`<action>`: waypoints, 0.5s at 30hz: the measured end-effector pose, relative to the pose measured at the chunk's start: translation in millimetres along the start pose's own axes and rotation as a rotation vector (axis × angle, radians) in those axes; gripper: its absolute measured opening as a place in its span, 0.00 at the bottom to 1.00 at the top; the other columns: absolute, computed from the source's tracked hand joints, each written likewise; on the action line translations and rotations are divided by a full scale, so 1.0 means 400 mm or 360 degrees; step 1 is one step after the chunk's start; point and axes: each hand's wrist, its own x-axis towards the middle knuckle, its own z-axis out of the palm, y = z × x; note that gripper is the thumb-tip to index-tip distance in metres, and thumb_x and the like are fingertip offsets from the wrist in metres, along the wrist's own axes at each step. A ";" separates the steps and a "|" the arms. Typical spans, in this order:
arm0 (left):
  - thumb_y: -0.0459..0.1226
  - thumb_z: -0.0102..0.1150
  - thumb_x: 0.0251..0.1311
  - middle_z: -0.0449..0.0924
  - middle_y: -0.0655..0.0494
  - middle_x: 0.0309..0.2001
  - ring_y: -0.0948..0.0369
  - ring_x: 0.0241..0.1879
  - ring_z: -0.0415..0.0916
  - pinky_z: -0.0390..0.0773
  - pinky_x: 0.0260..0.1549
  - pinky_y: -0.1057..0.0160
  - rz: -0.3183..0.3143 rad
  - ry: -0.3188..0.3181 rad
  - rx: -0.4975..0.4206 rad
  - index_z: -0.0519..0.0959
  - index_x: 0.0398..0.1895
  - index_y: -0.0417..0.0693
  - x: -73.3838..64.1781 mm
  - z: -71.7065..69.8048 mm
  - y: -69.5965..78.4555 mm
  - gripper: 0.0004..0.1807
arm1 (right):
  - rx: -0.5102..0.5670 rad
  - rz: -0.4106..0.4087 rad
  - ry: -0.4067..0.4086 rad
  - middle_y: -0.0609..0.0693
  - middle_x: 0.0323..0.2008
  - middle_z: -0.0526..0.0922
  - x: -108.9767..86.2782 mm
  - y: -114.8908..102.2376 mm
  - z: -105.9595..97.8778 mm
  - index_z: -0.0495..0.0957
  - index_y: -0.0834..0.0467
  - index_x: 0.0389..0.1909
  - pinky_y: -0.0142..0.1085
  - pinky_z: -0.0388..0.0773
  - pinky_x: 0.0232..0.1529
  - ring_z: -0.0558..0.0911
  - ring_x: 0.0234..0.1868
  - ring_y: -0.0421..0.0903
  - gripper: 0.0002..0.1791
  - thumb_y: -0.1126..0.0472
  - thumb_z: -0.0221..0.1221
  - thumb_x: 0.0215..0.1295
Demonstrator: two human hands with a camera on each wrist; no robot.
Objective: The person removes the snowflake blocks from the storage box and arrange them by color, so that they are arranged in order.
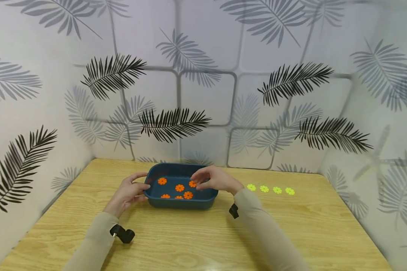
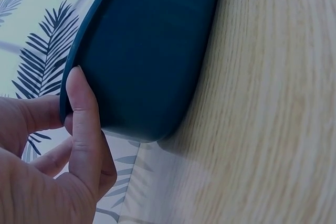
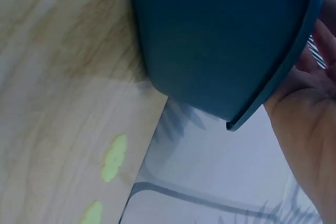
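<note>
A dark blue rectangular basin (image 1: 181,204) sits on the table with several orange flower-shaped discs (image 1: 179,188) inside. My left hand (image 1: 129,191) grips the basin's left end, thumb on the inner side of the rim and fingers outside; the left wrist view shows fingertips (image 2: 79,85) against the outer wall. Over the basin's right side reaches my right hand (image 1: 218,180), its fingers bent and apart from the thumb. One orange disc (image 1: 192,184) shows right at those fingertips, partly covered by them. In the right wrist view the basin wall hides the right fingertips.
Several yellow-green flower-shaped discs (image 1: 277,190) lie in a row on the wooden table (image 1: 176,241), right of the basin. A leaf-patterned wall (image 1: 203,143) stands close behind the basin. Dark wrist mounts (image 1: 123,233) sit on both sleeves.
</note>
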 end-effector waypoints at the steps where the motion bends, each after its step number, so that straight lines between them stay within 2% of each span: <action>1: 0.30 0.57 0.65 0.81 0.48 0.40 0.58 0.32 0.83 0.85 0.26 0.64 0.0004 -0.0002 0.0005 0.59 0.74 0.47 0.000 -0.002 0.000 0.34 | -0.0010 0.0010 -0.0046 0.66 0.53 0.81 0.006 -0.006 0.001 0.78 0.64 0.56 0.39 0.85 0.44 0.84 0.43 0.44 0.20 0.69 0.64 0.62; 8: 0.30 0.57 0.66 0.82 0.50 0.40 0.58 0.34 0.84 0.85 0.28 0.64 0.0007 -0.0024 0.0019 0.59 0.74 0.48 0.008 -0.009 -0.012 0.34 | -0.0116 0.0132 -0.0320 0.62 0.52 0.81 0.044 -0.023 0.017 0.80 0.65 0.54 0.37 0.84 0.43 0.84 0.46 0.48 0.18 0.71 0.62 0.63; 11: 0.31 0.57 0.66 0.82 0.49 0.41 0.58 0.34 0.84 0.86 0.28 0.64 0.0002 -0.0017 0.0025 0.59 0.74 0.48 0.008 -0.007 -0.012 0.34 | -0.0198 0.0184 -0.0373 0.59 0.51 0.81 0.059 -0.021 0.023 0.80 0.62 0.55 0.35 0.83 0.44 0.82 0.48 0.50 0.19 0.73 0.62 0.63; 15: 0.31 0.57 0.66 0.82 0.49 0.41 0.58 0.34 0.84 0.86 0.28 0.64 0.0006 -0.0010 0.0031 0.60 0.74 0.49 0.004 -0.006 -0.008 0.33 | -0.0231 0.0246 -0.0406 0.55 0.56 0.77 0.078 -0.006 0.037 0.80 0.57 0.56 0.35 0.82 0.42 0.81 0.48 0.49 0.21 0.74 0.60 0.63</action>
